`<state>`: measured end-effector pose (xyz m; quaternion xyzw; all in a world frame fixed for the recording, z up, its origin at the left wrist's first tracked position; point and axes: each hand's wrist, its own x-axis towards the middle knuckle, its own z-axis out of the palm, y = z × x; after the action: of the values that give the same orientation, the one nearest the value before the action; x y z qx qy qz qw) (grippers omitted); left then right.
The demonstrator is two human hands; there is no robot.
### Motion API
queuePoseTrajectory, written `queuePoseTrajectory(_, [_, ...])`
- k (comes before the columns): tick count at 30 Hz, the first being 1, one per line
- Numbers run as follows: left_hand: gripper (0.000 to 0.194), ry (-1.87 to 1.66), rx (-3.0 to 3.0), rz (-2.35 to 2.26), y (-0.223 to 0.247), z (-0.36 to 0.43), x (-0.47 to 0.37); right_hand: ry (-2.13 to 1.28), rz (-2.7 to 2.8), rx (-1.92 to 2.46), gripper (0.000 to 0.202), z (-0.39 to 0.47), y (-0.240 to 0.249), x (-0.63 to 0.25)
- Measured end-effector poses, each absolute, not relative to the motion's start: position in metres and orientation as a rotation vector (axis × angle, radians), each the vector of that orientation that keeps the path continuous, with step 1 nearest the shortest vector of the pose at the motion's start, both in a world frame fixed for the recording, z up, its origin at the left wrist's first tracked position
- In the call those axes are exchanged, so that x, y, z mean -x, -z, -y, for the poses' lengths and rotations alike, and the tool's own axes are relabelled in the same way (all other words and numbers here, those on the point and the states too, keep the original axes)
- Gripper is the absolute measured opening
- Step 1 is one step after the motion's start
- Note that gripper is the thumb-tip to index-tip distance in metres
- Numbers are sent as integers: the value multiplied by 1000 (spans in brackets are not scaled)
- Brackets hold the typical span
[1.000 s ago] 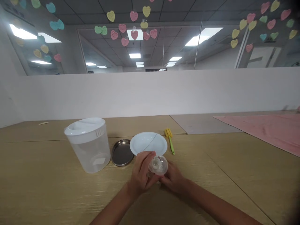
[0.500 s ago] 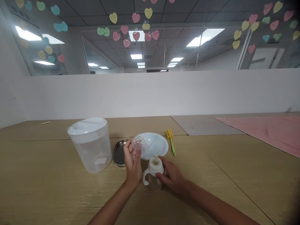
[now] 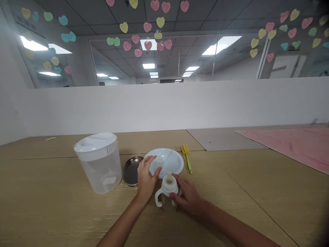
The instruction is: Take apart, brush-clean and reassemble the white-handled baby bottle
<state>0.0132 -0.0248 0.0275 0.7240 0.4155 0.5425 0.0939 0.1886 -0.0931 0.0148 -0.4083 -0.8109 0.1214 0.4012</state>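
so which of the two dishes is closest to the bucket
The dark metal pan, just right of the plastic bucket; the white plate lies farther right, past the pan.

On your table [image 3: 64,219]: lidded bucket [image 3: 99,171], left; pan [image 3: 131,173], just right of it; plate [image 3: 176,165], right of the pan; sponge brush [image 3: 187,158], beyond the plate's right; cloth [image 3: 295,147], right, toward the far edge. In your right hand [image 3: 189,198]: baby bottle [image 3: 169,185], before the plate. In your left hand [image 3: 146,176]: bottle cap [image 3: 158,162].

"What sort of place is this?"
"An office, by the look of it: panel lights [image 3: 221,45] show in the far glass partition [image 3: 195,56], and heart-shaped notes [image 3: 147,27] dot the glass."
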Motion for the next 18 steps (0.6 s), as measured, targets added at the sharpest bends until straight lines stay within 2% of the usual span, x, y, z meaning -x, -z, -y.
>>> queuePoseTrajectory(6, [34, -1543, -2243, -1300, -19, 20, -14, -315, 2052, 1027, 48, 94, -18, -188])
queuePoseTrajectory(11, [49, -1466, -2298, -1325, -14, 16, -14, -349, 2063, 1008, 45, 95, -19, -188])
queuePoseTrajectory(18, [36, -1311, -2373, -1331, -16, 15, -12, -350, 2054, 993, 45, 93, -17, -188])
